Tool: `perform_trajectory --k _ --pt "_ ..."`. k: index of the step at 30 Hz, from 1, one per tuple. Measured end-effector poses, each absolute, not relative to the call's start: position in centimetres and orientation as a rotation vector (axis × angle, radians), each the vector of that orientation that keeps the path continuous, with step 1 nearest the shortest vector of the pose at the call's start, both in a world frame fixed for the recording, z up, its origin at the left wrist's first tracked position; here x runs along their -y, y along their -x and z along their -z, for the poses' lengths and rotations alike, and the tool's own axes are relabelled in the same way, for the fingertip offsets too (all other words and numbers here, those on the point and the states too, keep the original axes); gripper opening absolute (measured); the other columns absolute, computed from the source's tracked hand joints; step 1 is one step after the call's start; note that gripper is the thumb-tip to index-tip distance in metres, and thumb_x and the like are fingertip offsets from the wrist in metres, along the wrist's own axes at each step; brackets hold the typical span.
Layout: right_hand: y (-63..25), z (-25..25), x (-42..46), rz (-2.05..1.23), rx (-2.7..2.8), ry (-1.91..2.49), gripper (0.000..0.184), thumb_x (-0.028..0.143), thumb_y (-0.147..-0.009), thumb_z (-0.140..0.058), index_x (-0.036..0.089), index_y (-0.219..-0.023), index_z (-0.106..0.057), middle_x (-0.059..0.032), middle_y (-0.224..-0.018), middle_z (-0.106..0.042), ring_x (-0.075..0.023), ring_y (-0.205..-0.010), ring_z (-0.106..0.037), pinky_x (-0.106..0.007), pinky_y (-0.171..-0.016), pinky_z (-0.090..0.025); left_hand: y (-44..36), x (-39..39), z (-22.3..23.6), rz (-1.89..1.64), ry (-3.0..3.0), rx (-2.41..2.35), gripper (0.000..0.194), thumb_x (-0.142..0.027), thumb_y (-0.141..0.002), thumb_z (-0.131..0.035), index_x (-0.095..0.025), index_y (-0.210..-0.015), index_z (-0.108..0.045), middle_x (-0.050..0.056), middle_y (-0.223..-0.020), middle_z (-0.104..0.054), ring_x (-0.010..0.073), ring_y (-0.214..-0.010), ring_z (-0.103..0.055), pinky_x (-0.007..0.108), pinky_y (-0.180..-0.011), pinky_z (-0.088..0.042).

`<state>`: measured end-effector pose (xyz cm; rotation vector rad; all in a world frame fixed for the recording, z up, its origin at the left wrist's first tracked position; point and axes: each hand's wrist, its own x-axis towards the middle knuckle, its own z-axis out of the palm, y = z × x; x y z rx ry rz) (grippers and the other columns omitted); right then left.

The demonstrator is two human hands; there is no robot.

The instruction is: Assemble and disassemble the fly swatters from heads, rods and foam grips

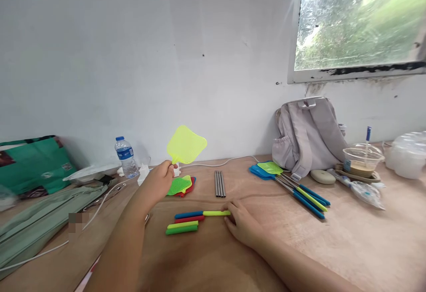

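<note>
My left hand (161,179) grips a yellow fly swatter head (186,144) by its neck, raised above the table in front of the wall. Below it lie loose swatter heads (179,186), green on top with red and blue edges showing. My right hand (244,223) rests on the table, its fingertips closed at the right end of a yellow handle (214,213). This handle lies end to end with a blue handle (188,215), beside a red one (190,219). Nearer me are another yellow handle (183,224) and a green handle (181,230). Several metal rods (220,184) lie side by side beyond my right hand.
Whole fly swatters (299,193) with blue and yellow parts lie at right, before a grey backpack (308,136). A plastic cup (362,159) stands further right. At left are a water bottle (126,156), a green bag (40,163) and a white cable (100,214).
</note>
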<state>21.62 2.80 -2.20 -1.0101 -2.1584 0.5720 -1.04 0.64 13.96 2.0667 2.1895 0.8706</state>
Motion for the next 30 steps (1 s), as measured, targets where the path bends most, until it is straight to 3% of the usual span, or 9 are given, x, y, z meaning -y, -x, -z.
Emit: perform_trajectory --k 11,19,30 --pt "-21.9 2.2 -3.0 -0.575 2.061 1.046 0.028 0.007 -0.072 -0.047 0.020 -0.095 -0.054 -0.0066 -0.101 -0.055 -0.0187 -0.098 -0.053 -0.032 -0.088 -0.040 -0.7 -0.7 -13.2 -0.825 -2.100 -2.078 0.030 -0.036 -0.085 -0.023 -0.022 -0.080 -0.049 0.005 -0.084 -0.062 0.0219 -0.081 -0.057 0.029 -0.067 -0.039" --pt "-21.6 2.3 -3.2 -0.602 2.105 1.109 0.040 0.010 -0.072 -0.049 0.020 -0.110 -0.051 -0.0088 -0.114 -0.050 -0.0225 -0.110 -0.045 -0.036 -0.095 -0.035 -1.1 -0.6 -13.2 -0.777 -2.099 -2.067 0.028 -0.034 -0.086 -0.023 -0.022 -0.078 -0.047 0.005 -0.086 -0.061 0.0216 -0.081 -0.056 0.029 -0.066 -0.038" --pt "-21.7 2.3 -3.2 -0.590 2.024 1.037 0.033 0.006 -0.070 -0.045 0.021 -0.099 -0.051 -0.0074 -0.105 -0.053 -0.0207 -0.105 -0.049 -0.034 -0.091 -0.038 -1.5 -0.9 -12.5 -0.775 -2.156 -1.974 0.029 -0.036 -0.087 -0.026 -0.022 -0.076 -0.049 0.003 -0.076 -0.059 0.0202 -0.072 -0.054 0.028 -0.061 -0.035"
